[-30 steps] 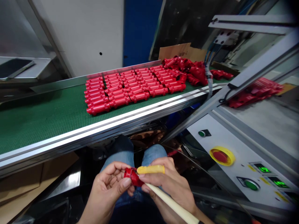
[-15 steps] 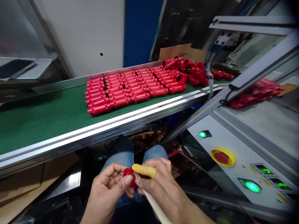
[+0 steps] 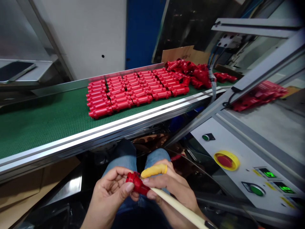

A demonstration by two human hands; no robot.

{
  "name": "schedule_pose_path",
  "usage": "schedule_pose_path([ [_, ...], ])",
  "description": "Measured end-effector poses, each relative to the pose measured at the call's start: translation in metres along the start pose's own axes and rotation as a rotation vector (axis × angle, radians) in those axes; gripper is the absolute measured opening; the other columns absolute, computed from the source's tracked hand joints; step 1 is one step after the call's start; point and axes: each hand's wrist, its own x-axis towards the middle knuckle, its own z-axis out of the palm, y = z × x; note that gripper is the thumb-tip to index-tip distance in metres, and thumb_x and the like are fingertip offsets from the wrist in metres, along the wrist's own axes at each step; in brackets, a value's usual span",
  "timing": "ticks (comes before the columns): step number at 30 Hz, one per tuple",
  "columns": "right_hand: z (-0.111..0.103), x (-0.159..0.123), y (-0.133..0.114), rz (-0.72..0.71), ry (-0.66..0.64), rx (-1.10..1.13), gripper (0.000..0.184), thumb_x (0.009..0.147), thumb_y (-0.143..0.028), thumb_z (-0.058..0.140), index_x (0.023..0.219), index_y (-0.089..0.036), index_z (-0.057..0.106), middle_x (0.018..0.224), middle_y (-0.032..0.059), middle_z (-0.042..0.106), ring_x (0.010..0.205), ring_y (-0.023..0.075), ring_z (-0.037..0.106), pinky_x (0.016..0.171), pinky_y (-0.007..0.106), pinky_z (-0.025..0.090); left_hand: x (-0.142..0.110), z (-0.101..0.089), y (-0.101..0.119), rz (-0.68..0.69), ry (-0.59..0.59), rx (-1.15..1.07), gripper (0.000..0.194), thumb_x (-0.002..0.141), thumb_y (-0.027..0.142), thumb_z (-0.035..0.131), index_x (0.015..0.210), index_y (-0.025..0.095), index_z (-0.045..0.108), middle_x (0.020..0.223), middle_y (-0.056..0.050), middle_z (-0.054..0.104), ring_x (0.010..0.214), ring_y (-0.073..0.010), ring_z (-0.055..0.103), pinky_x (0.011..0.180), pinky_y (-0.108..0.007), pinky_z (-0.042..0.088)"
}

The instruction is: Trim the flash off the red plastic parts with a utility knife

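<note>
My left hand (image 3: 111,190) grips a short red plastic fitting (image 3: 137,184) between thumb and fingers, low in front of my knees. Against the fitting's right side works my right hand (image 3: 170,190), its index finger covered by a yellow finger cot (image 3: 153,171). It is closed on a slim tool with a long cream handle (image 3: 176,205). A bit of the tool's metal tip shows at the fitting, but its exact shape is hidden by my fingers.
A green conveyor belt (image 3: 54,117) carries rows of red tubular parts (image 3: 122,103) and a loose heap (image 3: 200,74). To the right stands a machine frame with a control panel, red stop button (image 3: 225,161) and more red parts (image 3: 262,94). A phone (image 3: 16,70) lies far left.
My right hand has tilted and drawn slightly back, showing more of the fitting and the cream handle. Two green lamps on the panel have gone dark.
</note>
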Motion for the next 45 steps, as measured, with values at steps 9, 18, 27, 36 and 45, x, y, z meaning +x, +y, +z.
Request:
schedule_pose_path([
  [9, 0.001, -0.002, 0.002, -0.022, -0.039, 0.030, 0.020, 0.093, -0.015, 0.069, 0.113, -0.018, 0.069, 0.106, 0.0051, 0.071, 0.098, 0.0169, 0.059, 0.092, 0.036, 0.043, 0.002, -0.006, -0.004, 0.008, -0.056, 0.018, 0.024, 0.085, 0.034, 0.082, 0.099, 0.017, 0.075, 0.076, -0.005, 0.077, 0.067, -0.0165, 0.070, 0.070, -0.026, 0.056],
  [18, 0.002, -0.002, 0.001, -0.017, -0.044, 0.040, 0.024, 0.092, -0.013, 0.069, 0.115, -0.018, 0.068, 0.107, 0.0048, 0.071, 0.099, 0.0171, 0.059, 0.092, 0.037, 0.043, 0.000, -0.008, -0.005, 0.005, -0.057, 0.010, 0.024, 0.084, 0.034, 0.084, 0.100, 0.017, 0.075, 0.078, -0.005, 0.078, 0.068, -0.0166, 0.071, 0.070, -0.026, 0.057],
  [27, 0.002, -0.003, 0.001, 0.009, -0.040, 0.036, 0.018, 0.094, -0.016, 0.069, 0.111, -0.020, 0.067, 0.104, 0.0032, 0.070, 0.098, 0.0167, 0.059, 0.093, 0.037, 0.043, -0.001, -0.002, -0.001, -0.002, -0.007, 0.030, 0.028, 0.080, 0.036, 0.086, 0.097, 0.016, 0.075, 0.075, -0.005, 0.077, 0.066, -0.0173, 0.071, 0.070, -0.026, 0.057],
  [36, 0.004, -0.005, -0.001, 0.043, -0.014, -0.029, 0.014, 0.095, -0.025, 0.069, 0.109, -0.023, 0.068, 0.101, -0.0005, 0.074, 0.095, 0.0148, 0.065, 0.095, 0.033, 0.044, -0.002, 0.000, 0.001, -0.008, 0.023, 0.022, 0.031, 0.078, 0.037, 0.088, 0.096, 0.016, 0.076, 0.074, -0.006, 0.078, 0.065, -0.0177, 0.071, 0.068, -0.027, 0.057],
  [45, 0.000, 0.000, -0.003, 0.146, -0.018, 0.008, 0.012, 0.097, -0.033, 0.067, 0.106, -0.026, 0.069, 0.098, -0.0016, 0.075, 0.100, 0.0147, 0.068, 0.096, 0.029, 0.046, -0.002, 0.002, 0.001, 0.000, 0.032, 0.012, 0.030, 0.077, 0.036, 0.088, 0.096, 0.016, 0.077, 0.075, -0.006, 0.077, 0.065, -0.0168, 0.070, 0.068, -0.025, 0.057],
])
